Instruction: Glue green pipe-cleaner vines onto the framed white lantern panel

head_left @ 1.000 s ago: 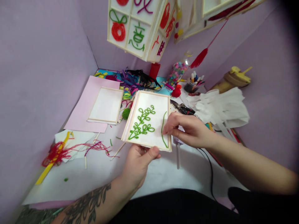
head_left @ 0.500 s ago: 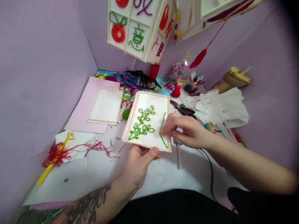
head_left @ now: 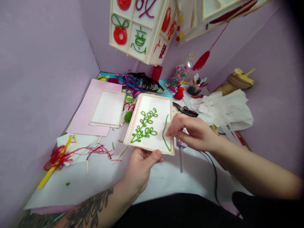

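My left hand (head_left: 140, 167) grips the near edge of a white framed panel (head_left: 155, 106), thumb on top, holding it tilted above the table. A green leafy sprig of pipe cleaner (head_left: 143, 126) is fixed on the panel's left half. My right hand (head_left: 192, 131) rests at the panel's right edge, fingertips pinched on a loose curved green pipe cleaner strip (head_left: 165, 131) that lies on the panel's right side.
A second blank framed panel (head_left: 108, 107) lies on pink paper (head_left: 83, 117). Red thread and a yellow stick (head_left: 55, 156) lie left. Black pliers (head_left: 186, 110), white tissue (head_left: 225, 110), a pen cup (head_left: 196, 85) and a bead jar (head_left: 179, 74) stand behind. Decorated lanterns (head_left: 140, 28) hang overhead.
My right hand's fingertips have nudged the loose green strip slightly left on the panel. The left hand and panel stay almost still.
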`<move>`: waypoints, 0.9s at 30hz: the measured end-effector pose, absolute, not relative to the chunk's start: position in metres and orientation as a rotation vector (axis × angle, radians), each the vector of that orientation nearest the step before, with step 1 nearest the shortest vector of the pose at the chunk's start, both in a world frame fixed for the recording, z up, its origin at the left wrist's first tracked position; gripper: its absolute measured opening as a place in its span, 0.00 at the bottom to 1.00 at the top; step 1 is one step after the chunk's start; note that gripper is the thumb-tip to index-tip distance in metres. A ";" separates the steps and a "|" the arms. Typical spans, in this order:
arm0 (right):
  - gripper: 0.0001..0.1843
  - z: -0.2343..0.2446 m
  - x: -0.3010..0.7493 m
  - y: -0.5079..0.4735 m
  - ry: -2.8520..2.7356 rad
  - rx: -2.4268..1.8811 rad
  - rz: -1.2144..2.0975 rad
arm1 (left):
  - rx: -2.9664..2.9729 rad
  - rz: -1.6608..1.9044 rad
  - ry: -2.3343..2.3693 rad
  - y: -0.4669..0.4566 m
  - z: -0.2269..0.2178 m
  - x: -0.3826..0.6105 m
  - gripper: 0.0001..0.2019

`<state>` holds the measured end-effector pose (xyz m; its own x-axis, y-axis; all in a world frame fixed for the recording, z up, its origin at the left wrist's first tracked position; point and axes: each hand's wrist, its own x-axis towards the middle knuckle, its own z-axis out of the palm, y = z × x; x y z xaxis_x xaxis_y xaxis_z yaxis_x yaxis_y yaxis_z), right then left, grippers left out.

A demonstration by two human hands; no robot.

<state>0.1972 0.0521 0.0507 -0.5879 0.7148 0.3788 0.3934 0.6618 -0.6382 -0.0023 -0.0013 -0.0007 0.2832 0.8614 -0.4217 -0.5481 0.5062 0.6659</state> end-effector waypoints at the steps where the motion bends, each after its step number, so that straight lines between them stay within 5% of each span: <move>1: 0.10 0.051 0.198 0.052 -2.234 -0.874 0.653 | 0.437 0.983 0.847 -0.001 -0.001 -0.002 0.22; 27: 0.09 0.041 0.197 0.059 -2.159 -0.997 0.642 | 0.418 0.997 0.851 -0.002 0.000 -0.002 0.22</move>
